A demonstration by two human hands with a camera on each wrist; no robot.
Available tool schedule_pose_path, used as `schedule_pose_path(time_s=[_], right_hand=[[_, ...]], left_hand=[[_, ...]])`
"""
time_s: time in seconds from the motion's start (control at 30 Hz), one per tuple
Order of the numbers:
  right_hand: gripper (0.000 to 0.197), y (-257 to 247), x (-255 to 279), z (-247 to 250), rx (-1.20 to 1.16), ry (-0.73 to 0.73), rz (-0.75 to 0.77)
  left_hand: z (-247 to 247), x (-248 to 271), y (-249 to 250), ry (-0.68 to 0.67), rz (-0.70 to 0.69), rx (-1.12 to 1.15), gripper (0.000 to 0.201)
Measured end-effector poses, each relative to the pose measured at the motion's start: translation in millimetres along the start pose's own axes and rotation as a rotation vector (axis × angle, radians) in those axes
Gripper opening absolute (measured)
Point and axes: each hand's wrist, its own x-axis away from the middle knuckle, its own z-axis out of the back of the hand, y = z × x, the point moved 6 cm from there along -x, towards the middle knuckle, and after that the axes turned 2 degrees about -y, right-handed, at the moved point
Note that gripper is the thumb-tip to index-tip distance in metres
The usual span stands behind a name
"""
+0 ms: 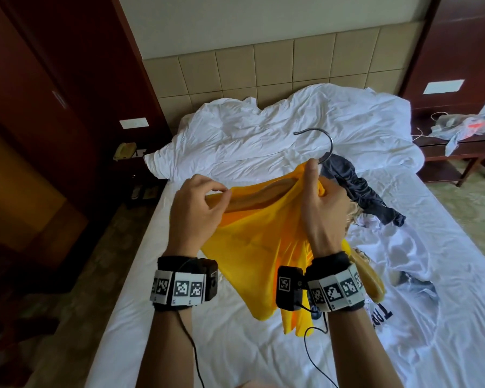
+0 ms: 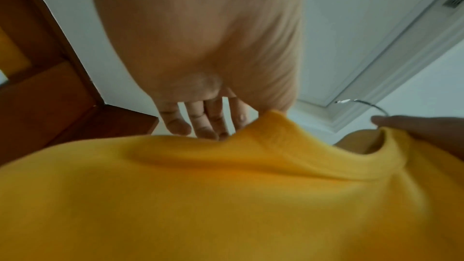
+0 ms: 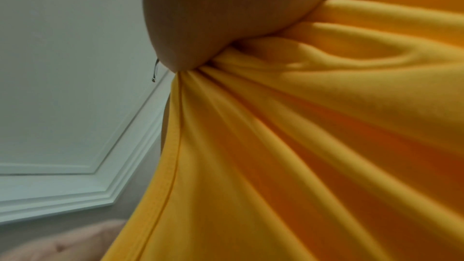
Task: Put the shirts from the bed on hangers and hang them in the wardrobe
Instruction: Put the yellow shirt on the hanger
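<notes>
Both hands, left hand (image 1: 196, 208) and right hand (image 1: 319, 203), pinch the yellow shirt (image 1: 261, 247) (hanger (image 1: 252, 196) inside), fingers curled; dark shirt (image 1: 356, 191) at two o'clock.

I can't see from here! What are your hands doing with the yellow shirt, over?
Left hand pinches yellow shirt edge. Right hand grips bunched collar at hanger neck. Hanger partly inside shirt, hook sticking out. Nothing blocking, over.

Open white bed (image 1: 221, 317) surface is seen at 6–7 o'clock of the held yellow shirt (image 1: 252, 233). Passage at 3–4 o'clock is blocked by the dark shirt (image 1: 359, 189), white printed shirt (image 1: 403, 275) and a wooden hanger (image 1: 371, 278). The 12 o'clock side is occupied by the bunched duvet (image 1: 263, 135).
</notes>
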Motion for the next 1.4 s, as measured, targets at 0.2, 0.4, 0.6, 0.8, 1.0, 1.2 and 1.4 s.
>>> schedule_pose_path(time_s=[0.2,0.4,0.6,0.8,1.0,1.2,1.4], right_hand=[[0.072,3,-1,-2,-0.018,-0.015,0.014],[0.071,1,-5,-5,-0.084,-0.044,0.023],[0.067,-11,-5,-17,-0.123,-0.11,0.031],[0.067,-28,-2,-33,-0.146,-0.182,0.093],[0.079,-35,-5,-48,-0.131,-0.212,0.131],[0.08,-36,-15,-59,-0.121,-0.31,0.214],[0.055,-32,-28,-60,-0.014,-0.442,0.4]], left_hand=[[-3,0,11,-0.038,0.112,0.334,0.024],[3,-2,-4,0.006,0.058,0.139,0.023],[-8,0,17,-0.064,-0.083,-0.167,0.05],[-8,-8,31,0.001,-0.139,-0.235,0.053],[-10,-15,31,-0.046,-0.141,-0.282,0.069],[-7,-17,22,0.048,-0.204,-0.324,0.076],[4,-25,18,0.091,-0.158,-0.262,0.06]])
